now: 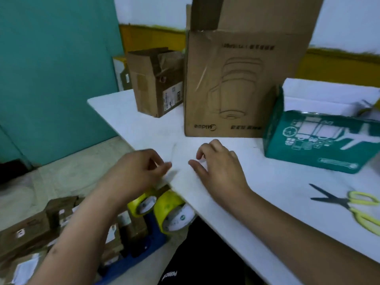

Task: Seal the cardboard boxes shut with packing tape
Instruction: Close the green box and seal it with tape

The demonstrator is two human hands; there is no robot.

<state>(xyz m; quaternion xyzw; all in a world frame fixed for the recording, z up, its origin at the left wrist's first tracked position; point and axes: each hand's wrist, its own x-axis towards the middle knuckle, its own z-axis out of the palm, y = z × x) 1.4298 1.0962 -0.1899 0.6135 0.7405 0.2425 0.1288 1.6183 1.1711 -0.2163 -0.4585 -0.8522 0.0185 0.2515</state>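
Observation:
Two yellow tape rolls (172,212) hang just below the white table's near edge (205,194). My left hand (139,171) is at that edge with curled fingers and seems to pinch a pale tape strip (167,175) that leads down to the rolls; blur hides the detail. My right hand (218,167) rests on the table beside it, its bent fingertips touching the surface and holding nothing. Behind my hands stands a tall brown cardboard box (236,85) with raised top flaps. A smaller brown box (156,83) sits to its left and a teal printed box (320,140) to its right.
Yellow-handled scissors (353,202) lie open on the table at the right. A white box (329,93) stands behind the teal one. On the floor at the left lie several labelled brown parcels (30,233) and a blue frame (133,262). A teal wall is at the left.

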